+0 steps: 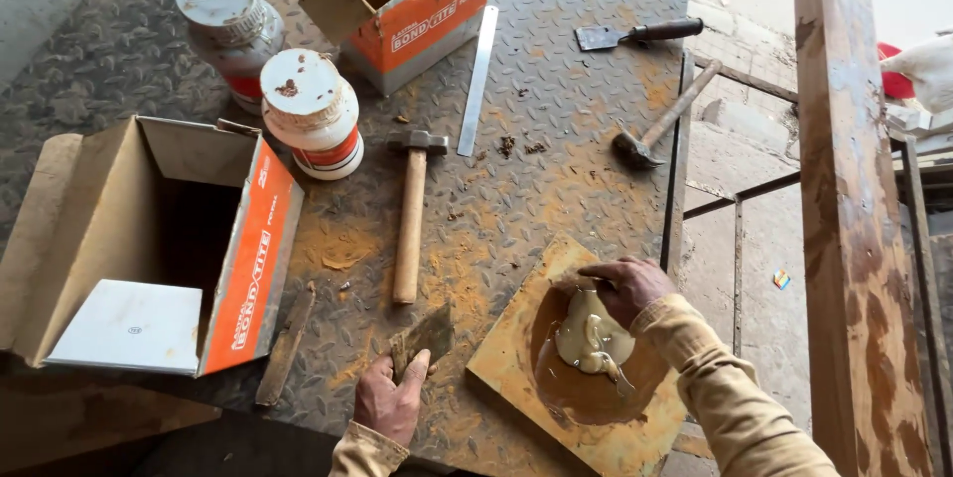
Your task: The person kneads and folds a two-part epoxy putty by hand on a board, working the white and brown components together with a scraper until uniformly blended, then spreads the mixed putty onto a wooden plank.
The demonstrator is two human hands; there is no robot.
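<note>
Putty blob (593,342) — under right hand (627,286)

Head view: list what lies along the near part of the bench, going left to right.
Open orange-and-brown cardboard box → flat rusty metal strip → left hand holding a dirty scraper blade → square rusty plate with beige paste → right hand.

a wooden-handled hammer (409,211) lies on the rusty checker-plate table (556,149), beside two white jars (313,112), a steel ruler (479,79), two open orange cartons (248,259) and a scraper (635,34).
</note>
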